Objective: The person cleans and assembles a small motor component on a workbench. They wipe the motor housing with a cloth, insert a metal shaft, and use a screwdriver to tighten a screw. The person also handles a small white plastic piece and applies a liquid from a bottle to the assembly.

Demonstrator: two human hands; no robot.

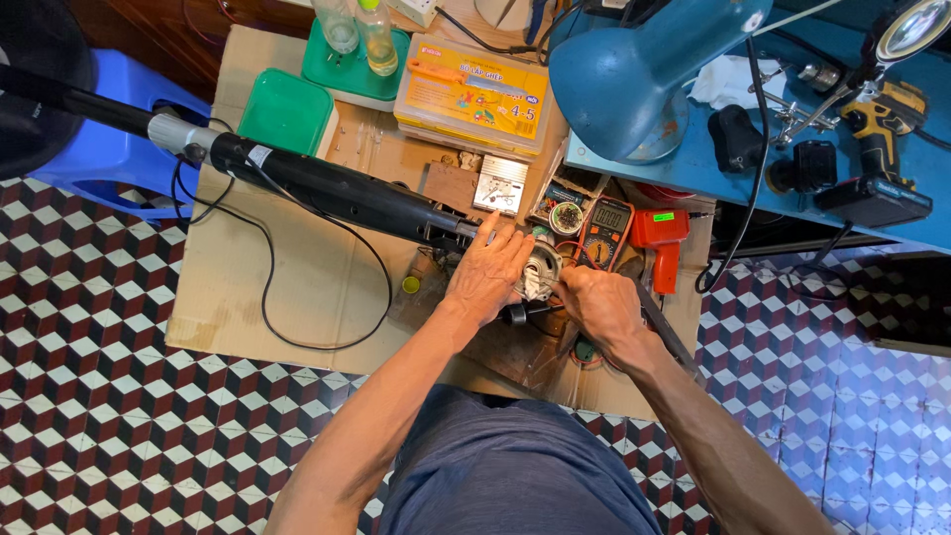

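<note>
My left hand (488, 269) lies palm down on the end of a long black pole-shaped tool (327, 188), where it meets a small grey motor (541, 272). The fingers spread over the joint and press it onto the cardboard sheet (287, 287). My right hand (597, 302) is closed beside the motor on its right side, fingertips pinched at the motor's body. Whether it grips a small tool or a wire is hidden. A black cable (267, 297) loops from the pole across the cardboard.
An orange-edged multimeter (605, 230) and an orange heat gun (661, 243) lie just behind my hands. Farther back sit a yellow parts box (472, 97), green boxes (287, 112) and bottles (376, 38). A blue lamp (634, 74), a blue bench (842, 168) with a drill and a blue stool (119, 149) stand around.
</note>
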